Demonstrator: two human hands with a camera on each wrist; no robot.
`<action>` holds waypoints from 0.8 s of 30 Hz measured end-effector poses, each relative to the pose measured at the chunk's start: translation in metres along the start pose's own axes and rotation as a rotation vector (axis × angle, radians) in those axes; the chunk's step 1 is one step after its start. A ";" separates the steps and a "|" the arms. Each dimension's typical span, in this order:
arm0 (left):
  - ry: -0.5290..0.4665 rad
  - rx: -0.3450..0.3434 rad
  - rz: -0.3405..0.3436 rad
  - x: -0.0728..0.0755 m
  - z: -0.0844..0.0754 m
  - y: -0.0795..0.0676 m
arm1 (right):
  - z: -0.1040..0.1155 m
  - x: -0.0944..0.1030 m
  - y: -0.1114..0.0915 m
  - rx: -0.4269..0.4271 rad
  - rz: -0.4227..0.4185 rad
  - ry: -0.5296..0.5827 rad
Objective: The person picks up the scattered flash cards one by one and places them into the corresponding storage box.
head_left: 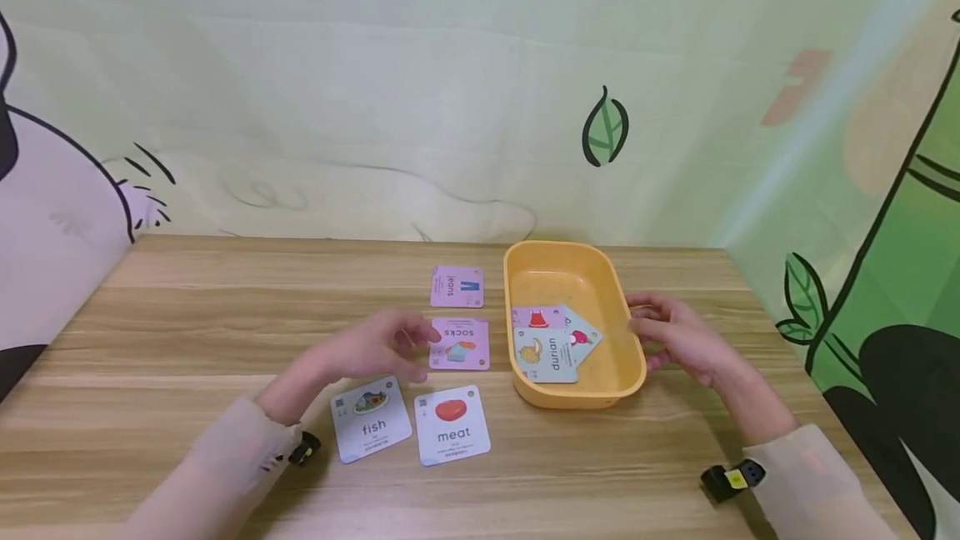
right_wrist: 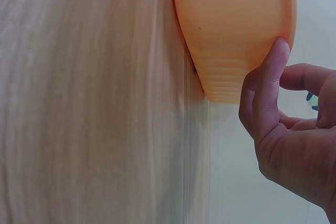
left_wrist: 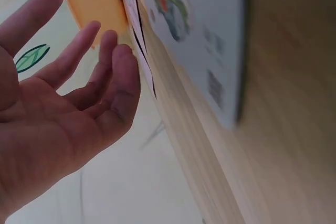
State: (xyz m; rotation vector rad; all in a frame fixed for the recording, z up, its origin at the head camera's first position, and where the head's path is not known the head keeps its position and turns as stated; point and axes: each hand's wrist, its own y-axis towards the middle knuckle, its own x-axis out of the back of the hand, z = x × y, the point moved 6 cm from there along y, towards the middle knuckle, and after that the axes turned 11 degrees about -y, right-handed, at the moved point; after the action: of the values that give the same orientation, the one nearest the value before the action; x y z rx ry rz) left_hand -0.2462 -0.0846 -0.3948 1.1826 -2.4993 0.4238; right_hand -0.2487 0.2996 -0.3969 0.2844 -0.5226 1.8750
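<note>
My left hand [head_left: 382, 344] hovers with loosely bent fingers at the left edge of the pink "socks" card [head_left: 468, 350], its palm free in the left wrist view. Just in front of that hand lie the white "fish" card [head_left: 372, 423] and "meat" card [head_left: 452, 432]. Behind the socks card is a pink "jeans" card [head_left: 457, 287]. My right hand [head_left: 678, 336] rests its fingers against the right outer side of a yellow plastic bin [head_left: 573, 400]. Inside the bin lie a "durian" card [head_left: 546, 357], a pink card with a red garment [head_left: 536, 317], and a partly covered card [head_left: 582, 336].
The wooden table [head_left: 225, 298] backs onto a printed cloth [head_left: 337, 107] with leaf and animal drawings. Each wrist wears a small dark camera, such as the one [head_left: 731, 480] by the right sleeve.
</note>
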 end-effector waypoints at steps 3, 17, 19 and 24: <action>0.075 0.000 0.006 0.002 0.002 -0.008 | 0.001 0.000 0.000 -0.003 -0.003 -0.004; 0.296 0.044 0.005 0.000 0.009 -0.037 | 0.001 -0.001 0.000 -0.008 0.002 -0.009; 0.331 0.035 0.005 0.000 0.009 -0.041 | 0.001 -0.001 0.000 -0.007 0.002 -0.008; 0.364 0.027 -0.004 -0.001 0.012 -0.047 | 0.001 0.000 0.000 -0.009 -0.004 -0.005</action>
State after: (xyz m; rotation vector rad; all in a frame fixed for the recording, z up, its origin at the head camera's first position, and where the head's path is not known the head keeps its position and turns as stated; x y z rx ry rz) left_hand -0.2109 -0.1176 -0.4001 1.0149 -2.1834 0.6137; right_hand -0.2483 0.2988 -0.3959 0.2839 -0.5328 1.8682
